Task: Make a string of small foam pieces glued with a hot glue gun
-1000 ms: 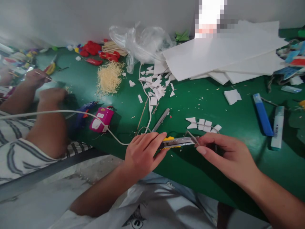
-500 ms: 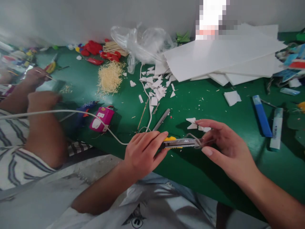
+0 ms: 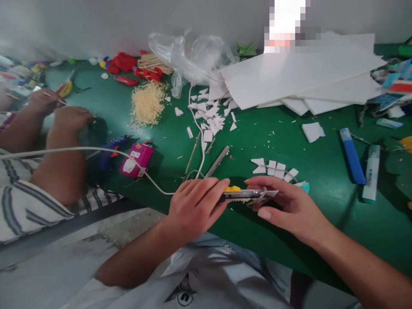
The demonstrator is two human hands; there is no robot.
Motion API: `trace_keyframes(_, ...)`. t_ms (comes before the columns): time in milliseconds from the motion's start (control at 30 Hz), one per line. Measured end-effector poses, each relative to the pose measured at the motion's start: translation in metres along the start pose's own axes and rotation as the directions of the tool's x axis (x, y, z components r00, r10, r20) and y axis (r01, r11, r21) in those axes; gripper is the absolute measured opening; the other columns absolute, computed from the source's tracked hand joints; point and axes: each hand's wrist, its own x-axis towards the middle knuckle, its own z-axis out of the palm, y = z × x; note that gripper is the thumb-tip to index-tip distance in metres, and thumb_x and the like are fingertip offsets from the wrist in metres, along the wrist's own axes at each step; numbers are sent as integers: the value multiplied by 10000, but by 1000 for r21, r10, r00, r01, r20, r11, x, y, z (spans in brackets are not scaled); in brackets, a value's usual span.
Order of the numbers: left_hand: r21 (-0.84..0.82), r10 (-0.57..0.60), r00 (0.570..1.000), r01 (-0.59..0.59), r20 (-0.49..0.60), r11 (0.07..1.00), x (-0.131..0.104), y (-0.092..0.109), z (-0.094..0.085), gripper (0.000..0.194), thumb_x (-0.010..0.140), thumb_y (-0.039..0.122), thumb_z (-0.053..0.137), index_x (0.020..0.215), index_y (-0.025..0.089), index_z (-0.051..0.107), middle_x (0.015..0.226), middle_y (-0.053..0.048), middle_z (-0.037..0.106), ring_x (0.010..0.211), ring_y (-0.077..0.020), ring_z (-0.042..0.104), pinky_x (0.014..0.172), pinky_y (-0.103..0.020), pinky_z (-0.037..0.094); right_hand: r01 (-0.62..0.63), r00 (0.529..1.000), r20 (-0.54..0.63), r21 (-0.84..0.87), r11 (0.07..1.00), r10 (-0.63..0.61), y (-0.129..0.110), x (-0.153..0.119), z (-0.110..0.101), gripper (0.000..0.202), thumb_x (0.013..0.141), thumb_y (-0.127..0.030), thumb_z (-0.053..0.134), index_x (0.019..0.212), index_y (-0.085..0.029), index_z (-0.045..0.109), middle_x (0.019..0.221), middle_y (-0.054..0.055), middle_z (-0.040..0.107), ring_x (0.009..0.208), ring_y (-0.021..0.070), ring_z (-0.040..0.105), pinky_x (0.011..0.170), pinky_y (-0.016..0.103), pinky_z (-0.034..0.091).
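My left hand (image 3: 196,204) is wrapped around the handle of a yellow-and-black utility knife (image 3: 247,195), its blade pointing right. A thin greyish strand (image 3: 264,192) loops about the front of the knife. My right hand (image 3: 286,201) is curved around the blade end, thumb and forefinger apart, with nothing plainly gripped; its other fingers are partly hidden. Just beyond it on the table lies a row of small white foam pieces (image 3: 271,168), with a teal piece (image 3: 303,186) at its right end.
Foam scraps (image 3: 212,118), white sheets (image 3: 302,81), a clear plastic bag (image 3: 206,56) and yellow shreds (image 3: 148,104) lie farther back. A white cord (image 3: 96,149) crosses by a pink box (image 3: 137,159). Markers (image 3: 352,156) lie right. At left, a co-worker's hands (image 3: 72,118) hold a thin stick.
My right hand has drawn left and nearer to the knife, uncovering the blade tip, more foam pieces and the teal piece. My left hand has barely moved. The co-worker's near hand moved right.
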Motion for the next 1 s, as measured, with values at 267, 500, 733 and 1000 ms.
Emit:
trace_keyframes(267, 26, 22, 1000, -22, 0, 999, 7, 5, -3, 203, 1006, 224, 563, 1162, 146, 666, 954, -46, 776, 792, -166, 730, 725, -304, 542, 1, 1000, -11, -63, 998, -2, -11, 4, 6, 332, 672, -420, 817, 906, -208, 715, 739, 23, 745, 630, 155, 656, 593, 275, 549)
trace_keyframes(500, 29, 40, 999, -40, 1, 999, 12, 6, -1, 199, 1032, 233, 530, 1168, 141, 642, 957, -47, 778, 787, -160, 732, 731, -301, 539, -29, 999, -23, -129, 991, 27, -8, 1, 7, 295, 805, -493, 708, 778, -199, 710, 673, 22, 660, 594, 139, 587, 532, 264, 470)
trace_keyframes(733, 42, -5, 1000, 6, -9, 999, 8, 0, -2, 205, 1000, 225, 595, 1184, 142, 635, 984, -55, 772, 817, -177, 737, 764, -316, 551, -43, 998, -42, -118, 992, 38, -6, 1, 6, 377, 826, -564, 702, 734, -199, 712, 660, 33, 674, 594, 135, 601, 558, 264, 499)
trace_keyframes(1000, 43, -70, 997, 71, -18, 997, 3, -10, 1, 195, 965, 194, 626, 1156, 167, 646, 993, -63, 769, 846, -186, 743, 780, -306, 561, -9, 1000, -2, -105, 994, 9, -9, 2, 5, 364, 906, -548, 610, 810, -218, 729, 741, 28, 717, 569, 110, 605, 564, 244, 523)
